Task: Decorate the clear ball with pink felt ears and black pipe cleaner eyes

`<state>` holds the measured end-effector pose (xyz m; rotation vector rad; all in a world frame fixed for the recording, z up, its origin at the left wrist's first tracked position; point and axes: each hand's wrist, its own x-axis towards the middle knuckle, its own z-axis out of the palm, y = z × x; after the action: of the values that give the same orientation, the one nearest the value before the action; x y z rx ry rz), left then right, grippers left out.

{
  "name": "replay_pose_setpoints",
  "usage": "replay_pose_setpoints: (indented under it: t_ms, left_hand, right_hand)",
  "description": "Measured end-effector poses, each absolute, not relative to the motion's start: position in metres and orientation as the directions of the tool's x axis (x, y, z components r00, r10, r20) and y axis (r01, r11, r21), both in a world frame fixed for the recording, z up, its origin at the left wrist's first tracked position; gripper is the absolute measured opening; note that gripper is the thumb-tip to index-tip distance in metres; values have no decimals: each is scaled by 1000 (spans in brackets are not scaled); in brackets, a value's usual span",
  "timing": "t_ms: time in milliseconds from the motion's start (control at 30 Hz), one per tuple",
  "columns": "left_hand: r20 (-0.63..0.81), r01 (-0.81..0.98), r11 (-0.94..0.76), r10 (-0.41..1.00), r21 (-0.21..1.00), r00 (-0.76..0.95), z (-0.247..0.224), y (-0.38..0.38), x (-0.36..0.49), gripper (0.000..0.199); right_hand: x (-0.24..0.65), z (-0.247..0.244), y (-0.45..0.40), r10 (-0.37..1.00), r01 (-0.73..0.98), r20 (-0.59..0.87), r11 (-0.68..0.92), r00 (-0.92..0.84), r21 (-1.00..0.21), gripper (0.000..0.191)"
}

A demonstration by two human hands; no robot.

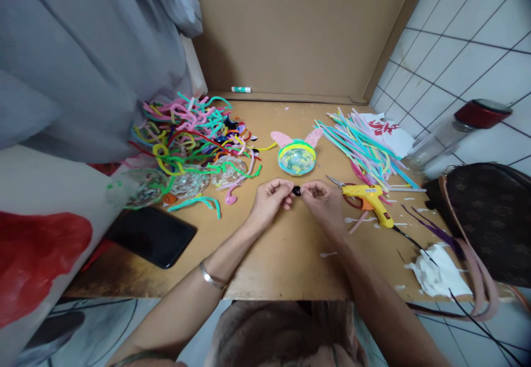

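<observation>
Between my two hands is a small round black piece [296, 191], too small to make out further. My left hand [271, 200] pinches it from the left, thumb and fingers together. On the other side my right hand [321, 201] pinches it as well. Just beyond my fingers stands a clear bowl-like craft piece [297, 162] with a yellow and green fuzzy rim and two pink ear shapes. A yellow glue gun [367, 195] lies right of my right hand, beside scissors [337, 181] whose handles it partly covers.
A tangled heap of bent pipe cleaners [191, 123] and clear plastic pieces [188, 183] lie left, near a black phone [151, 237]. Straight pipe cleaners [365, 145], a bottle [446, 137], a brown bag [485, 217] and crumpled tissue [440, 273] are right. A cardboard panel [298, 35] stands behind.
</observation>
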<state>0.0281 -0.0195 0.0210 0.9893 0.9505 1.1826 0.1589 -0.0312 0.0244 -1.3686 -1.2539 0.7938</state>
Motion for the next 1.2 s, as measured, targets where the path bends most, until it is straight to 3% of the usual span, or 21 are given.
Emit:
replay_pose_setpoints:
  t_ms: [233, 467, 733, 1200]
  left_hand:
    - [-58, -224, 91, 987, 970, 148, 20, -19, 29, 29]
    - [-38, -275, 53, 997, 960, 60, 23, -18, 28, 32]
    - [-42, -314, 39, 999, 949, -3, 23, -17, 29, 33]
    - [-16, -269, 35, 997, 962, 73, 17, -18, 29, 39]
  right_hand:
    - [160, 26, -32, 963, 317, 192, 124, 190, -940, 15]
    - [165, 35, -32, 986, 136, 105, 87, 132, -987, 26]
    - [160, 31, -33, 990, 151, 115, 101, 85, -983, 25]
    - [161, 27, -29, 974, 169, 139, 108, 181, -980, 23]
